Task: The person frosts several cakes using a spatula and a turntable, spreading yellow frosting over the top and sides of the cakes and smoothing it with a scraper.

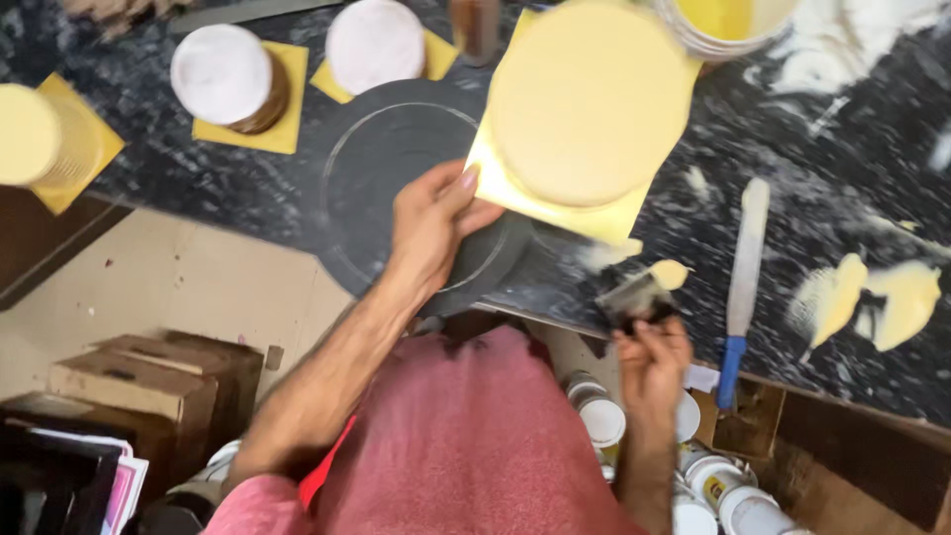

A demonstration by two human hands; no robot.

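My left hand (431, 223) grips the near edge of a yellow square board (515, 188) that carries a round cake (584, 99) coated in pale yellow cream. The board is tilted over a dark round turntable (396, 149) on the black marble counter (792, 168). My right hand (652, 362) holds a small dark scraper (634, 295) with a dab of yellow cream (670, 273) on its tip, just off the counter's front edge.
A long palette knife with a blue handle (741, 287) lies right of the scraper, with cream smears (872, 297) beyond it. Two white cakes (223, 74) (376, 45) and a yellow one (30, 134) sit on yellow boards at the back left. Below: cardboard boxes (139, 386) and white tubs (693, 476).
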